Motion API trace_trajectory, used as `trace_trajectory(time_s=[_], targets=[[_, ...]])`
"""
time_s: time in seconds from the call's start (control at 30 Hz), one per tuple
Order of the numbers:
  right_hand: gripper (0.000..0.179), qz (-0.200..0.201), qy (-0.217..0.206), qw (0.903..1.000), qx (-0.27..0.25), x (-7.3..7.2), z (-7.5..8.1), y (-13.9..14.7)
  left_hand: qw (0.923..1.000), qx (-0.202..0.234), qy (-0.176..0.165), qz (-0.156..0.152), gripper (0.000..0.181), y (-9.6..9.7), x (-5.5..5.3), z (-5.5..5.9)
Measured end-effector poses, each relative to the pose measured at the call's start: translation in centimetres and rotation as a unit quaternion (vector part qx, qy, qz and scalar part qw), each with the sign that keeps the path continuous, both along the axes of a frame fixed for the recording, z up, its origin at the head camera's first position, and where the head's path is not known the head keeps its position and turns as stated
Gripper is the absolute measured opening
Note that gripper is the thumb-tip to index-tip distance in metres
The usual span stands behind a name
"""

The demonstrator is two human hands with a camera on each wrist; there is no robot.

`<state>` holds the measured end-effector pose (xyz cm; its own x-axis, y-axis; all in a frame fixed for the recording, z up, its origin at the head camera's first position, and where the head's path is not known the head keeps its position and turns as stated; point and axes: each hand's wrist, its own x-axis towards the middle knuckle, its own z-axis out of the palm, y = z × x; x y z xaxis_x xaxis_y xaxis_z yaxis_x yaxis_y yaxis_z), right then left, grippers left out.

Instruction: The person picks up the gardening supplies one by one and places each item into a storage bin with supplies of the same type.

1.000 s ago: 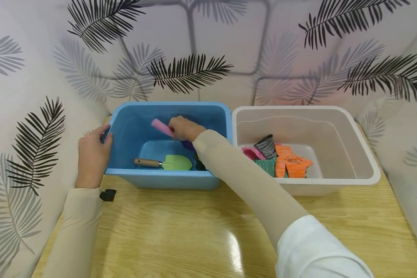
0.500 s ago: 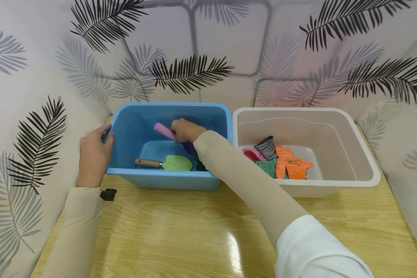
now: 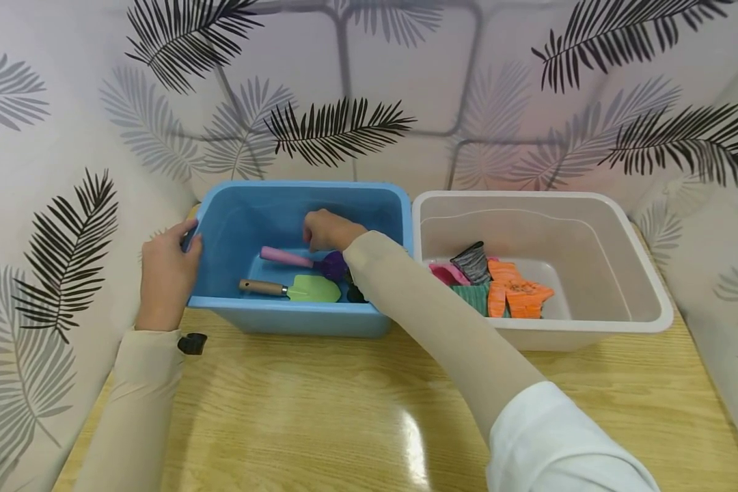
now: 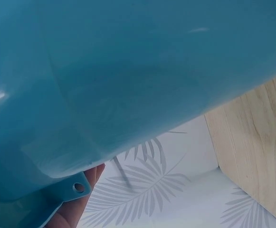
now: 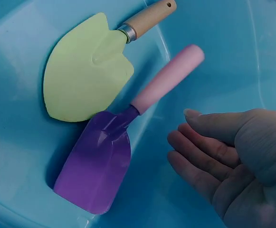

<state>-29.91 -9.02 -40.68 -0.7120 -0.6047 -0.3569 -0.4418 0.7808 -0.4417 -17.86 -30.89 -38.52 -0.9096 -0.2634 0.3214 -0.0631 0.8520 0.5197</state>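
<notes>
A hand trowel with a pink handle and a purple blade lies on the floor of the blue tub. Beside it is a second hand trowel, with a light green blade and a wooden handle; in the right wrist view the two blades meet or overlap slightly. My right hand hovers inside the tub just off the pink handle, fingers loosely bent and holding nothing. At the tub's left end, my left hand grips the rim. The tub's wall hides most of that hand in the left wrist view.
A whitish tub stands right beside the blue one. Inside are orange gloves, a green striped cloth, a grey cloth piece and something pink. Both tubs stand on a wooden table against a leaf-patterned backdrop.
My right hand has let go of the pink-handled trowel, which now lies flat in the blue tub behind the green one. The left hand keeps its grip on the rim.
</notes>
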Motion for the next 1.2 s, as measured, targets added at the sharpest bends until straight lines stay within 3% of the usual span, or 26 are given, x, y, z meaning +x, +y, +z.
trace_trajectory(time_s=[0.37, 0.5, 0.63, 0.73, 0.97, 1.1, 1.2], targets=[[0.024, -0.008, 0.014, 0.9999, 0.005, -0.2, 0.0, 0.3, 1.0000, 0.004, -0.002, 0.003, 0.035, 0.3, 0.0, 0.2], [0.024, -0.008, 0.038, 0.9989, -0.026, -0.3, 0.5, 0.6, 1.0000, -0.002, -0.004, -0.001, 0.034, 0.5, -0.1, 0.3], [0.026, 0.025, 0.051, 0.9970, -0.053, 0.6, 2.3, 1.0, 1.0000, -0.004, -0.005, 0.001, 0.035, 0.5, -0.1, 0.2], [0.027, 0.053, 0.056, 0.9964, -0.036, 1.6, 4.8, 2.2, 1.0000, -0.001, -0.003, 0.004, 0.035, 0.4, 0.1, 0.2], [0.029, 0.069, 0.132, 0.9874, -0.054, 3.5, 11.6, 10.6, 0.9999, -0.006, 0.010, -0.009, 0.034, 0.2, 0.1, 0.2], [0.027, 0.033, 0.177, 0.9793, -0.092, 5.0, 14.0, 17.6, 0.9997, -0.008, 0.011, -0.019, 0.035, 0.1, 0.0, 0.4], [0.029, -0.011, 0.212, 0.9712, -0.108, 6.5, 14.8, 23.2, 0.9995, -0.006, 0.000, -0.031, 0.037, 0.2, 0.1, 0.5]])
